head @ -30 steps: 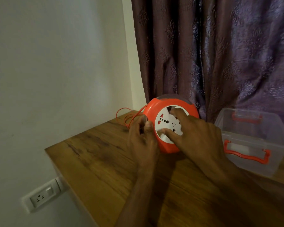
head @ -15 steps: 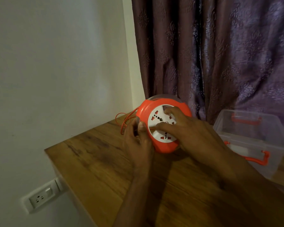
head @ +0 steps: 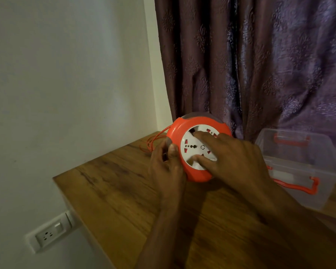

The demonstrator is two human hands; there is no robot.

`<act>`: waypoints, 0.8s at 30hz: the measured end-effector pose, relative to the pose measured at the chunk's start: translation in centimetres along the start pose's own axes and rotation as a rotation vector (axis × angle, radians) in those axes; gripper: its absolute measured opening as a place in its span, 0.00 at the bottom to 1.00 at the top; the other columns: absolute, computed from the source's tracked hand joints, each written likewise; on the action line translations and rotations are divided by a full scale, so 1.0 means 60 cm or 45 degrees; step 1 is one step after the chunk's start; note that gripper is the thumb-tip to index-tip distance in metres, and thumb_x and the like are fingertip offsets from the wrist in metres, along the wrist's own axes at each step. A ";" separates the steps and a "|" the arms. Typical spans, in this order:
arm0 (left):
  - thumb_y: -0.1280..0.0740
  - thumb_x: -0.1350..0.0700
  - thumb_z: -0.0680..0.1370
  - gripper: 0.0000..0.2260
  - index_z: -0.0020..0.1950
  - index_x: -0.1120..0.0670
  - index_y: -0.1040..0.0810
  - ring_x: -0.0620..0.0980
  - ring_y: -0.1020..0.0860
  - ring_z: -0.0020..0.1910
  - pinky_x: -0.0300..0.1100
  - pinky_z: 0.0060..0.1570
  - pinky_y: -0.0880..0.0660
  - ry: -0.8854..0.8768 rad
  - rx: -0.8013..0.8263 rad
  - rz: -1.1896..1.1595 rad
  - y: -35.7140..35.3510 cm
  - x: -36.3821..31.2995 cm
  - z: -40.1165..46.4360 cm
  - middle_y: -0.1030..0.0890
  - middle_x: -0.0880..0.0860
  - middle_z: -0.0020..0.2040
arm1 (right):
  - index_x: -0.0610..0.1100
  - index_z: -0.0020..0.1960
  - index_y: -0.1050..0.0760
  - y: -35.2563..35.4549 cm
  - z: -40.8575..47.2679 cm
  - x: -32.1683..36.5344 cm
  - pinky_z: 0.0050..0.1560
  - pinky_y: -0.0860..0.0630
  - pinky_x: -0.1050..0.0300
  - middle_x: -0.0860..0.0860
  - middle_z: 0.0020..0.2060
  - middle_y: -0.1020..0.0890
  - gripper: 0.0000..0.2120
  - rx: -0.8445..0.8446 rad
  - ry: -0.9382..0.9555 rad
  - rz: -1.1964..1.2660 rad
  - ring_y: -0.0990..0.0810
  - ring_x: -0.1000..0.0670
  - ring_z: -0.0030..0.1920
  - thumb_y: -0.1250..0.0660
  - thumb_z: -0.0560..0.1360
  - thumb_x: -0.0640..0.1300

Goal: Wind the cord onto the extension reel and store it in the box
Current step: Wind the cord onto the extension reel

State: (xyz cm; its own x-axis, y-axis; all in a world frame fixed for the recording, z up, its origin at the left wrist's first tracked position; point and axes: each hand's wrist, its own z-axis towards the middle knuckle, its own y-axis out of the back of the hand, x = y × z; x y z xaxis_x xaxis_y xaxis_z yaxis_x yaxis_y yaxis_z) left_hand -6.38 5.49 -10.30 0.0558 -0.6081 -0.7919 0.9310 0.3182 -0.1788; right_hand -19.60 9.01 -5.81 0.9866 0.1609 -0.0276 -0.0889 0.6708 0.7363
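Head view:
Reel: the orange extension reel [head: 197, 150] stands tilted on the table [head: 124, 191].
Left hand [head: 166, 167]: fingers grip the reel's left rim.
Right hand [head: 235, 160]: fingers pressed on the white socket face.
Cord [head: 153, 141]: loose loops behind the reel.
Box [head: 306, 166]: open, at right.

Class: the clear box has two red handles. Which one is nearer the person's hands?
The front handle, on the box's near wall beside the right hand; the other handle sits on the curtain side.
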 end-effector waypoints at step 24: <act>0.41 0.41 0.77 0.15 0.59 0.45 0.24 0.42 0.19 0.48 0.34 0.41 0.21 0.070 -0.043 -0.015 0.000 0.010 0.005 0.18 0.46 0.53 | 0.70 0.70 0.51 0.040 0.001 -0.004 0.58 0.28 0.49 0.51 0.76 0.52 0.33 0.405 0.271 -0.033 0.33 0.44 0.68 0.36 0.74 0.54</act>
State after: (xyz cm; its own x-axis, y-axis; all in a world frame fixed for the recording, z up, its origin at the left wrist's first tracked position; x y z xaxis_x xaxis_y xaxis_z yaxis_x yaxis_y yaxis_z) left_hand -6.24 4.91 -10.62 0.0243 -0.5713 -0.8204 0.9188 0.3362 -0.2069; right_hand -20.04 10.54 -4.01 0.9343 0.3164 -0.1640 0.0155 0.4237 0.9057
